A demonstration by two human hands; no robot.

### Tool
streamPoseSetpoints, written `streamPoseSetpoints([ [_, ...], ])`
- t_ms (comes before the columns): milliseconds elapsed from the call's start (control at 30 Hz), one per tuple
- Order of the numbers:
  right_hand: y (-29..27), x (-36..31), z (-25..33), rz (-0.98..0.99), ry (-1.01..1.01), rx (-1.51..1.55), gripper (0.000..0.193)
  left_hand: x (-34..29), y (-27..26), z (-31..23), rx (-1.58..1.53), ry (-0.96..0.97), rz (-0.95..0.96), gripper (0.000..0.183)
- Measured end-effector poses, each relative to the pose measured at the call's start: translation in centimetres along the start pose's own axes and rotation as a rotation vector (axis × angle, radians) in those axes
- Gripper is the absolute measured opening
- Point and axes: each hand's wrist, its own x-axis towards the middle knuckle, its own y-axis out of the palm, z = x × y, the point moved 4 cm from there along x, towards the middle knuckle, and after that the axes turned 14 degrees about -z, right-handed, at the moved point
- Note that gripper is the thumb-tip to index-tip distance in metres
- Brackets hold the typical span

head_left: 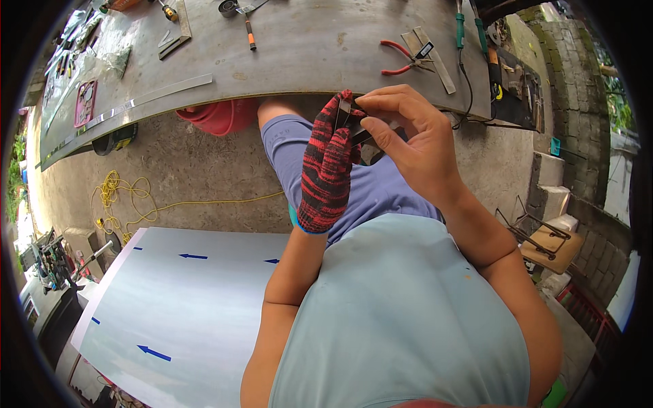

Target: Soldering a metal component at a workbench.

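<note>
My left hand (324,166) wears a red and black knitted glove with a blue cuff. It is raised in front of my lap, near the table's edge, its fingers closed on a small thin metal piece (345,106). My bare right hand (420,139) comes in from the right, with thumb and forefinger bent in a pinch beside the left fingertips. What sits between those right fingers is too small and partly hidden to name. A dark strip (361,137) shows between the two hands; I cannot tell which hand bears it.
On the metal table (306,61) ahead lie red-handled pincers (400,58), metal strips (435,61), a screwdriver (250,35) and a square (178,37). A red tub (221,117) stands below. Yellow cord (211,202) crosses the floor. At left lies a large pale sheet (197,306) with blue arrows.
</note>
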Motion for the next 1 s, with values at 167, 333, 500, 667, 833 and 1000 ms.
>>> streamPoseSetpoints([
  [167, -0.1, 0.0, 0.4, -0.115, -0.125, -0.049, 0.020, 0.1, -0.4, 0.6, -0.088, -0.043, 0.010, 0.050],
  [333, 0.2, -0.3, 1.3, -0.134, -0.340, -0.265, 0.018, -0.3, -0.1, -0.6, 0.549, 0.395, -0.044, 0.049],
  [500, -0.5, 1.1, 1.7, 0.001, -0.466, -0.347, 0.022, 0.7, -0.8, -1.2, 0.297, 0.014, 0.043, 0.050],
  [667, -0.6, 2.1, 2.2, 0.216, -0.600, -0.428, 0.023, 1.8, -1.2, -2.5, 0.263, -0.170, 0.219, 0.053],
  [833, -0.4, 2.4, 2.3, 0.239, -0.585, -0.380, 0.023, 2.3, -2.5, -2.2, 0.211, -0.183, 0.334, 0.058],
  [1000, 0.5, 2.0, 1.9, 0.252, -0.517, -0.317, 0.023, 2.3, -2.3, -0.5, -0.074, -0.156, 0.288, 0.064],
])
